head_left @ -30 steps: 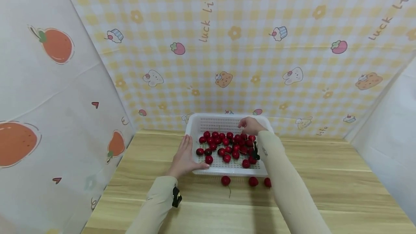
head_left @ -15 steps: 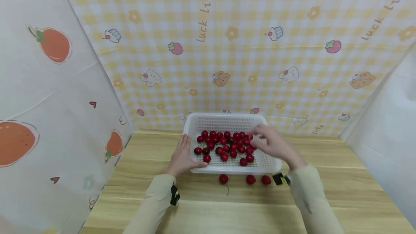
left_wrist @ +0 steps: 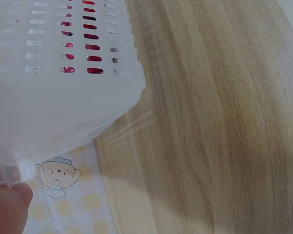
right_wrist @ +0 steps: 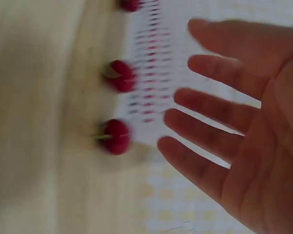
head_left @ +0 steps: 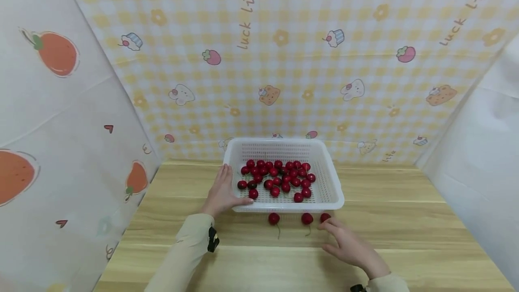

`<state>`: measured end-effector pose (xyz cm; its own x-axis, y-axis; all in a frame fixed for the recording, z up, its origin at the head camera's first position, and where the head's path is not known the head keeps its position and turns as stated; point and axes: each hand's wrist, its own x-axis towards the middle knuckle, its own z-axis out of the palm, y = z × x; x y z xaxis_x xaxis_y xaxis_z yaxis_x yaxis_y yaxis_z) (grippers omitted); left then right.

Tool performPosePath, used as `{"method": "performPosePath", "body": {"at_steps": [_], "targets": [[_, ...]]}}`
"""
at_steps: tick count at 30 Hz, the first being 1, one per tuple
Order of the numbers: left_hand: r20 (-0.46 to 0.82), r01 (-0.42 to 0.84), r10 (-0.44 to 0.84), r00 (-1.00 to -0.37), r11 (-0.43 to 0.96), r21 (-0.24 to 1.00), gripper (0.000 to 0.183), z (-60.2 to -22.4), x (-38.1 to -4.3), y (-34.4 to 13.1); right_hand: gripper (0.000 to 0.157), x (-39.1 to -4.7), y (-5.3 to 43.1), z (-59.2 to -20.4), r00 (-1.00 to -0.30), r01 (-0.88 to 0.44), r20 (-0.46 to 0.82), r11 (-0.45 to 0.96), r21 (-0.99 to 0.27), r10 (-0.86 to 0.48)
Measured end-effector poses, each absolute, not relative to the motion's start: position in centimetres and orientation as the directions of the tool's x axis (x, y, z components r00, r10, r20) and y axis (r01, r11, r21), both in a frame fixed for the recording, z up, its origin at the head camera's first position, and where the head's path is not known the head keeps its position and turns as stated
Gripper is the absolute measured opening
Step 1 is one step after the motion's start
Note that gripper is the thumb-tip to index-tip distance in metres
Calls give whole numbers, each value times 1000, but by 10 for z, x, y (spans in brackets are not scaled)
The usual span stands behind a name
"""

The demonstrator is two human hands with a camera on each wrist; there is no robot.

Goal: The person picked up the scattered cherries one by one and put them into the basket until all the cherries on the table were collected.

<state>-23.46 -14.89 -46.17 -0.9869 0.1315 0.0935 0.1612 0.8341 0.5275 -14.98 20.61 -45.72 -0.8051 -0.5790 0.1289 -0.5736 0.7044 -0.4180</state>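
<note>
A white plastic basket [head_left: 279, 206] with slotted walls holds many red cherries [head_left: 275, 191]. My left hand [head_left: 220, 193] holds its front left corner, thumb along the front rim and fingers at the left side; the left wrist view shows a fingertip [left_wrist: 22, 194] at the rim. In front of the basket, three cherries lie in a row on the wooden table: a left one [head_left: 273, 218], a middle one [head_left: 307, 218] and a right one [head_left: 325, 217]. My right hand [head_left: 349, 244] is beside the right cherry, fingers spread and holding nothing in the right wrist view.
The wooden table [head_left: 389, 220] extends on both sides of the basket. Behind it hangs a yellow checked cloth [head_left: 284, 66], close to the basket's back. White printed cloth [head_left: 81, 134] encloses the left side, and pale cloth [head_left: 486, 157] the right.
My right hand has come out of the basket, moving right and toward the front, down beside the right cherry. The left hand keeps its place on the basket. The head view has shifted slightly.
</note>
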Motion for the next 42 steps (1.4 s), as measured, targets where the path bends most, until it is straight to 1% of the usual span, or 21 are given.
{"method": "performPosePath", "body": {"at_steps": [5, 7, 10, 13, 17, 22, 25, 29, 33, 35, 37, 39, 41, 42], "targets": [[106, 171, 135, -985, 823, 542, 130, -464, -235, -148, 49, -163, 207, -482, -844, -534, 180, 760, -370, -505], [112, 176, 137, -984, 818, 548, 129, -465, -235, -147, 52, -168, 207, -489, -866, -499, 174, 792, -351, -469], [106, 171, 135, -985, 822, 543, 129, -466, -235, -146, 53, -174, 208, -499, -894, -448, 144, 828, -337, -424], [107, 173, 137, -985, 819, 548, 128, -465, -235, -144, 51, -178, 208, -507, -904, -426, 123, 841, -334, -409], [105, 168, 131, -986, 818, 550, 126, -465, -235, -143, 45, -180, 207, -514, -892, -452, 152, 831, -325, -426], [100, 161, 127, -987, 825, 542, 128, -465, -234, -144, 36, -180, 208, -517, -842, -536, 250, 798, -277, -479], [104, 166, 130, -986, 825, 540, 129, -465, -234, -146, 34, -181, 210, -517, -824, -560, 272, 784, -268, -496], [108, 173, 136, -985, 824, 539, 130, -465, -233, -147, 34, -181, 211, -515, -805, -587, 297, 759, -282, -513], [104, 170, 135, -985, 826, 538, 129, -466, -234, -147, 34, -178, 210, -500, -778, -627, 291, 708, -324, -556], [105, 170, 135, -985, 824, 540, 129, -466, -234, -148, 32, -174, 207, -485, -754, -654, 257, 656, -376, -604], [105, 170, 135, -985, 824, 540, 129, -467, -234, -148, 32, -172, 203, -463, -716, -677, 207, 591, -438, -667], [111, 176, 138, -984, 821, 543, 130, -467, -235, -149, 32, -172, 198, -438, -671, -703, 188, 533, -471, -718], [114, 177, 137, -984, 821, 543, 131, -467, -236, -150, 34, -176, 191, -413, -628, -737, 200, 490, -466, -752], [114, 176, 135, -984, 822, 542, 131, -467, -237, -150, 34, -180, 186, -399, -611, -756, 208, 485, -441, -764]]}}
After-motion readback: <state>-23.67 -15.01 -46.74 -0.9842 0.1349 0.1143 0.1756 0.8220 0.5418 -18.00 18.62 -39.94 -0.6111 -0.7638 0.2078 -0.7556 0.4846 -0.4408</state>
